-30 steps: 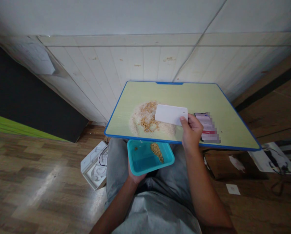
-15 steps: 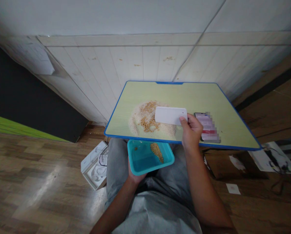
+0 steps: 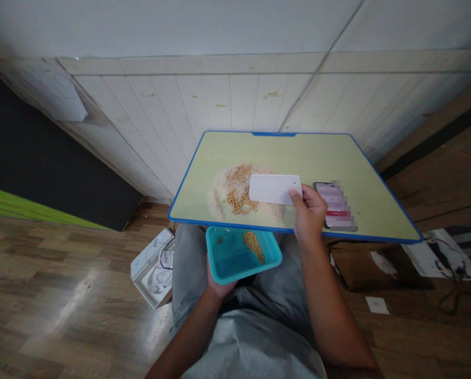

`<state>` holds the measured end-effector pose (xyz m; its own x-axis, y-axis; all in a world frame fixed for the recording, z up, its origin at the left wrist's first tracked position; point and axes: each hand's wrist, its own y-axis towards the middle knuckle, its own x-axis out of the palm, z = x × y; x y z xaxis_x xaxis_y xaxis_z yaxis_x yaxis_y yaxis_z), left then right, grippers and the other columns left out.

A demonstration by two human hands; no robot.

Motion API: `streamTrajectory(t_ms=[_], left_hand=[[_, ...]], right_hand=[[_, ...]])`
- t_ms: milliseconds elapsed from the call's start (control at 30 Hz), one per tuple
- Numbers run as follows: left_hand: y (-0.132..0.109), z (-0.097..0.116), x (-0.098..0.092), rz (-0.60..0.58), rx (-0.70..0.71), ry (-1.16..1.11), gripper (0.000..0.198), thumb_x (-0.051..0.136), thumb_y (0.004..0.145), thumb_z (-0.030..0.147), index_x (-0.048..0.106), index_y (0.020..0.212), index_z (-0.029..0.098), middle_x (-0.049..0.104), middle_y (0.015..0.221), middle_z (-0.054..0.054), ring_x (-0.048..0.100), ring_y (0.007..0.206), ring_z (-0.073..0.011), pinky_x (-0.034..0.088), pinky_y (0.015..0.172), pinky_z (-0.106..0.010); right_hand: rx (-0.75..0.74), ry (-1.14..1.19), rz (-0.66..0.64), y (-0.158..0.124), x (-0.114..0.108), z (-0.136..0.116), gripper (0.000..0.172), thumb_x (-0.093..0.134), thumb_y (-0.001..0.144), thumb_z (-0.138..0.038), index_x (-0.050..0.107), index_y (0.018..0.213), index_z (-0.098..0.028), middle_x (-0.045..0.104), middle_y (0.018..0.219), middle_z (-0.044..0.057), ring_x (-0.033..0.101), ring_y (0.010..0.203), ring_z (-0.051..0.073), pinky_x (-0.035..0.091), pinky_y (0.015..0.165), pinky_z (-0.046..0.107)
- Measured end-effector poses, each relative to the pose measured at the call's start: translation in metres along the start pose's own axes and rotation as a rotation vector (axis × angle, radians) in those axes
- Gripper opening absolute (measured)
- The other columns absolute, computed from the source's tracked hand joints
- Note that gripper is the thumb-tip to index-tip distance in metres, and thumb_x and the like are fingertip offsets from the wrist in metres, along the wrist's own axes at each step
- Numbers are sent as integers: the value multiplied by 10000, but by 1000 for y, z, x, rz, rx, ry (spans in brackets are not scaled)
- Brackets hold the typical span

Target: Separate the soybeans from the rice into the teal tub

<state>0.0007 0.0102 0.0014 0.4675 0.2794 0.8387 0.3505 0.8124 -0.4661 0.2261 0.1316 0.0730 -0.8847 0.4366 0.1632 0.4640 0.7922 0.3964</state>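
My right hand [image 3: 311,209] is closed on a flat white rectangular card [image 3: 271,188], thumb on top. The card hangs over the right part of a spread pile of rice grains [image 3: 218,202], and round yellow-brown beans [image 3: 239,201] like soybeans lie among the rice. Below the table's front edge, my left hand [image 3: 221,288] supports a teal plastic tub [image 3: 227,263] from underneath; most of its fingers are hidden. Inside the tub, beans [image 3: 253,246] form a strip on the right, and a few more sit near the left end.
The small pale-green table [image 3: 314,158] has a blue rim. A phone [image 3: 336,206] lies on it, right of my right hand. On the floor at left stands an open white box [image 3: 154,271]; cables and a white panel [image 3: 443,255] are at right. A panelled wall [image 3: 172,100] rises behind.
The white card and my right hand have shifted very slightly left and down. My left hand, the tub and the pile look the same.
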Motion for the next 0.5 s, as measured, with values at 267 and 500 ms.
streamTrajectory(t_ms=[267, 500], left_hand=[[0, -1, -10, -165, -6, -31, 708, 243, 1143, 586, 825, 1427, 300, 653, 1659, 12, 356, 1743, -328, 144, 1468, -631], [1, 2, -10, -174, -16, -21, 848, 89, 1151, 582, 863, 1360, 305, 767, 1529, 39, 330, 1753, -327, 174, 1459, -613]], right_hand=[[-22, -29, 26, 0, 1, 0, 398, 897, 838, -587, 865, 969, -213, 827, 910, 33, 728, 852, 226, 583, 777, 338], [-11, 11, -16, -1, -1, 0, 366, 914, 837, -568, 869, 948, -222, 818, 896, 28, 715, 831, 222, 560, 757, 332]])
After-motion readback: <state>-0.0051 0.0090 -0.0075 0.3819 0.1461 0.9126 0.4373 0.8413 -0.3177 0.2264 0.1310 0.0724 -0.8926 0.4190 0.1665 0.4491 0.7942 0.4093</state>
